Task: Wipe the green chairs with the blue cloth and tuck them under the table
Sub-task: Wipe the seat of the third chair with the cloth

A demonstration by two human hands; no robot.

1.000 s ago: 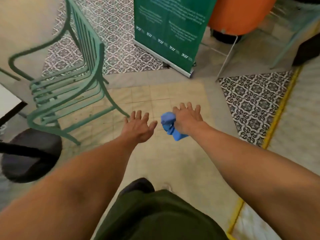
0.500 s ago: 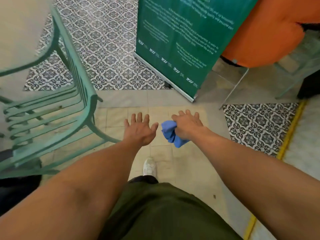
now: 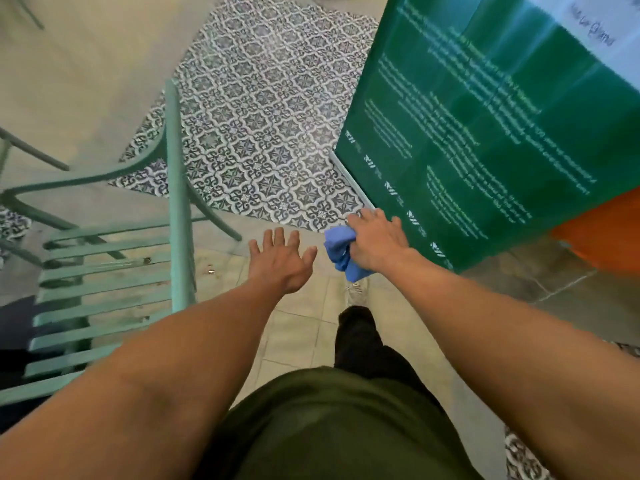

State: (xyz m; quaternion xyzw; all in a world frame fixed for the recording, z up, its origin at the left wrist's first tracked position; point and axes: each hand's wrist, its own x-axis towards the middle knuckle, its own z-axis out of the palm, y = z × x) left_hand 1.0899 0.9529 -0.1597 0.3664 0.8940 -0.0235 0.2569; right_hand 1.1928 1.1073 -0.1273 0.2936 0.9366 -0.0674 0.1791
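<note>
A green slatted metal chair (image 3: pixel 104 289) stands at the left, its backrest top rail (image 3: pixel 178 202) running up the frame close to my left arm. My left hand (image 3: pixel 282 261) hovers open, fingers spread, just right of that backrest and not touching it. My right hand (image 3: pixel 375 240) is shut on a crumpled blue cloth (image 3: pixel 341 252), held in the air in front of me. The cloth hangs out of the fist toward my left hand.
A tall green banner stand (image 3: pixel 485 133) rises close on the right, its base beside my right hand. An orange object (image 3: pixel 602 233) sits behind it. Patterned floor tiles (image 3: pixel 263 140) lie ahead. A dark shape (image 3: pixel 17 327), partly hidden, lies under the chair at the left edge.
I have stepped forward, so the chair and the banner are nearer and larger in view. Both hands keep their poses; the right hand now sits next to the banner's base.
</note>
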